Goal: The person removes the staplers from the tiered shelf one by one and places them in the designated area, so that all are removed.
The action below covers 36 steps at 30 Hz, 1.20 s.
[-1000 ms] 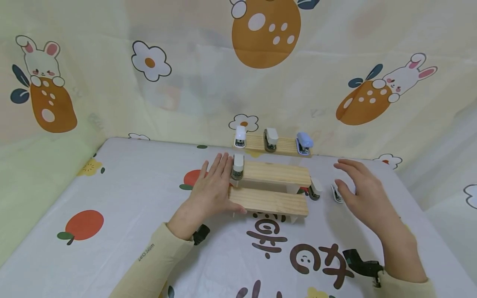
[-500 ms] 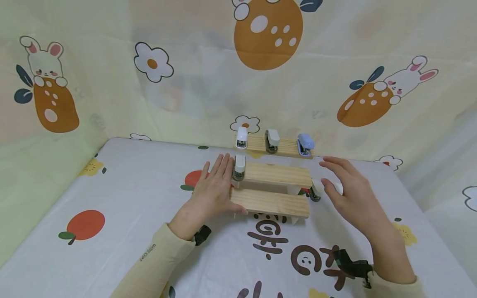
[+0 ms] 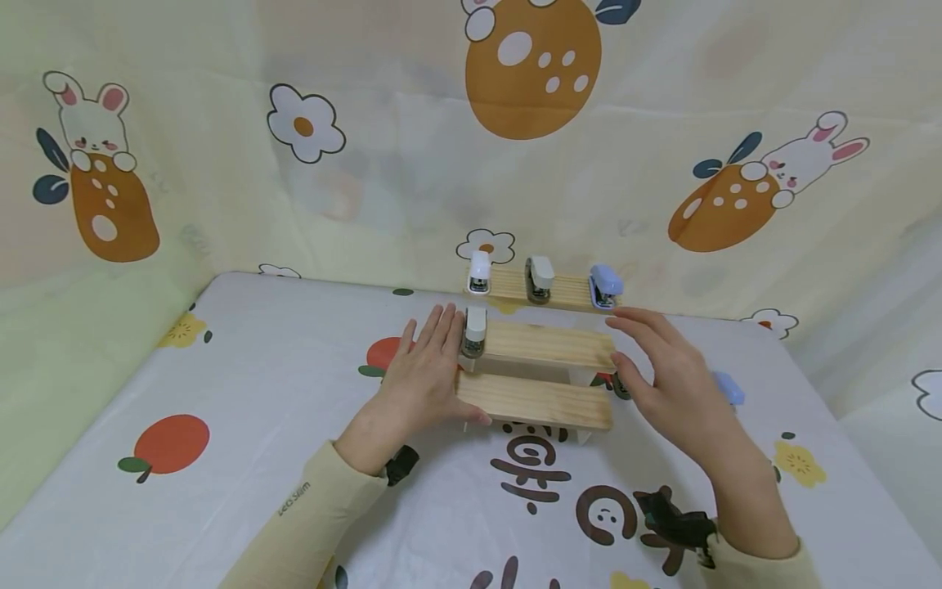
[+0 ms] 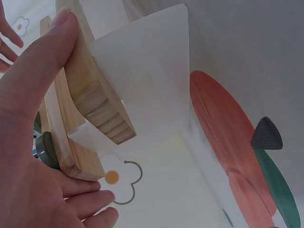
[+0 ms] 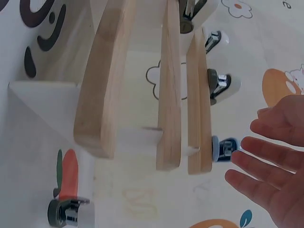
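rack [image 3: 543, 343] stretches left to right

The person wears a left sleeve [image 3: 307, 522] of pale cream colour, which fits rather closely and carries one line of small dark lettering [image 3: 294, 498]. The right sleeve [image 3: 761, 568] has the same colour. At its end sits a bent black device [image 3: 684, 529]; at the end of the left sleeve shows a smaller black block [image 3: 401, 465]. The left hand [image 3: 418, 378] and the right hand [image 3: 675, 386] are bare.
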Available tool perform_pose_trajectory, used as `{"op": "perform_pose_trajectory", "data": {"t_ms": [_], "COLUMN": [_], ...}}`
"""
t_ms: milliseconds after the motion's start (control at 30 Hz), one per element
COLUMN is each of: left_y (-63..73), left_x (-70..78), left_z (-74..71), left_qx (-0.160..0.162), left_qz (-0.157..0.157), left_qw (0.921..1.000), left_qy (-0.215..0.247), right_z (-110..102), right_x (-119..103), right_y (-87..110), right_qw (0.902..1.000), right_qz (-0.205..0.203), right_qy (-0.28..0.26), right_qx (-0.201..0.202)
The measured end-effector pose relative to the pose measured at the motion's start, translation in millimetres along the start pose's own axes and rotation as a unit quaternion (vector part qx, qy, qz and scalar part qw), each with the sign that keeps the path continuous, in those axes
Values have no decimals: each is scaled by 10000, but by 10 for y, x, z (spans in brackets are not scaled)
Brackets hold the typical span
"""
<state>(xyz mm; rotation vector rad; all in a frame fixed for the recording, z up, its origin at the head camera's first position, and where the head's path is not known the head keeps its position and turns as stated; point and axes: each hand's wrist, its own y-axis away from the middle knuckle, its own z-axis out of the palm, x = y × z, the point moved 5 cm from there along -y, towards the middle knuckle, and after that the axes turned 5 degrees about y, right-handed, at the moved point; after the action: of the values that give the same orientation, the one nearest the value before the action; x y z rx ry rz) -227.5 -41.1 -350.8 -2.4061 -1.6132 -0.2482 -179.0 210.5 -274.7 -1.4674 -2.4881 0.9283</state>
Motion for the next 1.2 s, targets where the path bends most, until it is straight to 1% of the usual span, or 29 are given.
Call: {"op": "perform_pose_trajectory", "data": {"t_ms": [200,500,633,733,867,1000,1200], "left_y": [-4,-7,-4,-7,-12,-8,-13], "left_x": [0,-14,-15,-16,-16,-12,-17], "left_z": [3,3,-1,4,9,0,0], "left_qx": [-1,6,12,-45,-120,-85,-129], "left_qz": [20,-9,-9,-43,-74,-45,-75], "left_qw": [10000,10000,10000,10000,9999,10000,9999], "left_qy": [-36,-87,-34,23,68,19,-21], "right_z": [46,168,237,283,326,362,447], "right_x": [-73,-195,-260,-318,-382,-430,-496], "right_y": [-43,-128,-178,-224,-279,-324,-394], "right_qw": [9999,9991,9984,9978,9970,9961,9949], "right_qz": [-102,-50,-147,-259,-308,-344,-423], "right_qy": [-77,-351,-488,-561,-659,-778,-856], "right_qx": [8,-241,-246,-241,-254,-251,-316]}}
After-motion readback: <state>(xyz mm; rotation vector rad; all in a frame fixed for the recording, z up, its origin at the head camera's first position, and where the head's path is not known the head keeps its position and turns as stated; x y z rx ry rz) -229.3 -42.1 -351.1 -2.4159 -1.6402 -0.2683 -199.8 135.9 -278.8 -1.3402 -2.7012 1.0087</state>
